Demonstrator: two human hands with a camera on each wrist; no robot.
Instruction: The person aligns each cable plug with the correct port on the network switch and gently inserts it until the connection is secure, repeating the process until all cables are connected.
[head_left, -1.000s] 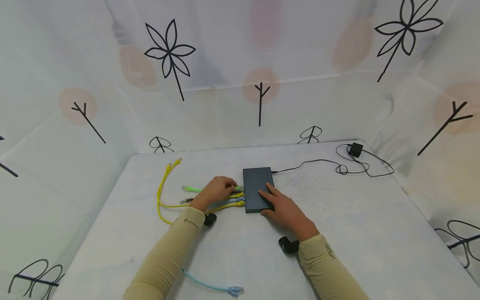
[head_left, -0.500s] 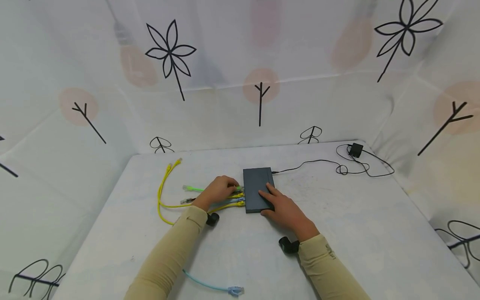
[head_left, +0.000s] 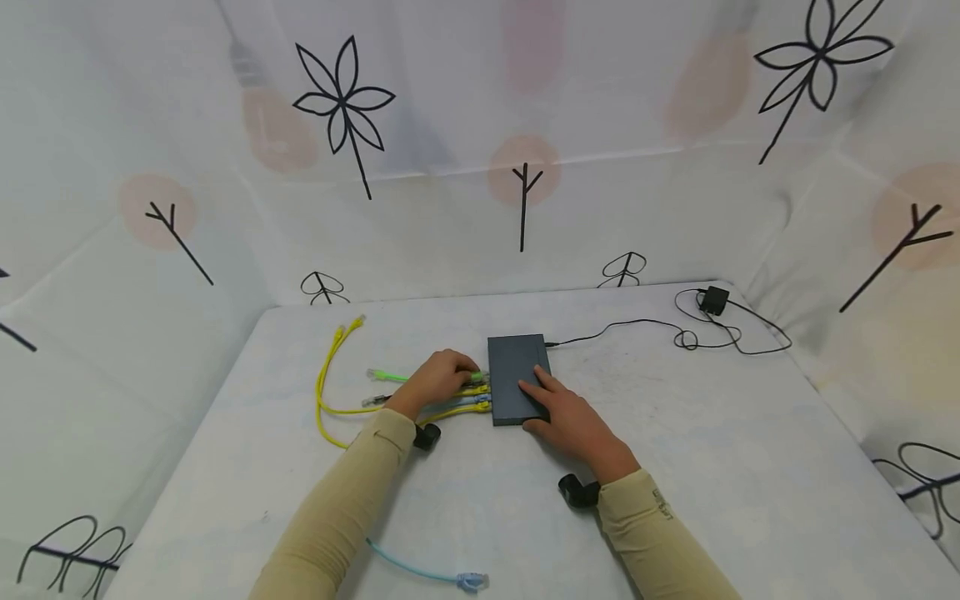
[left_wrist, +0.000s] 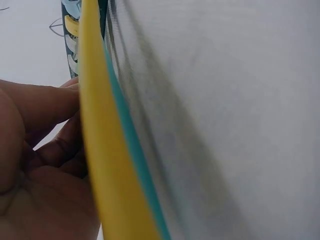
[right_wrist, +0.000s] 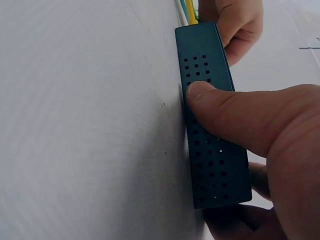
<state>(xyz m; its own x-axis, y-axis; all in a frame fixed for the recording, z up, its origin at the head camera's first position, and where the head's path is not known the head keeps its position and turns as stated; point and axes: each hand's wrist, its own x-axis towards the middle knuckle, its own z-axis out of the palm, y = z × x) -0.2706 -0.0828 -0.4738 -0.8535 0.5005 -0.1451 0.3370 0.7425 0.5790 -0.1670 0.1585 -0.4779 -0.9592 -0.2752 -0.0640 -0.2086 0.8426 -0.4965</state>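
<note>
A dark grey network switch [head_left: 510,358] lies flat on the white table, with several network cables plugged into its left side. My right hand [head_left: 573,421] holds the switch, fingers over the top and thumb against the vented side [right_wrist: 202,160] in the right wrist view. At the ports, my left hand [head_left: 435,385] pinches the green network cable [head_left: 390,377] near its plug; its fingertips are partly hidden. Just below are yellow cable plugs [head_left: 482,407] and a light blue one between them. Close up in the left wrist view, a yellow cable [left_wrist: 107,150] crosses in front.
Yellow cable [head_left: 324,375] loops lie at the left, near a loose dark cable's clear plug [head_left: 373,402]. A light blue cable end [head_left: 471,581] rests at the front. A black power adapter [head_left: 714,301] with tangled cord sits back right, its lead reaching the switch.
The left hand has shifted very slightly right toward the switch, still pinching the green network cable. The right hand keeps its hold on the switch.
</note>
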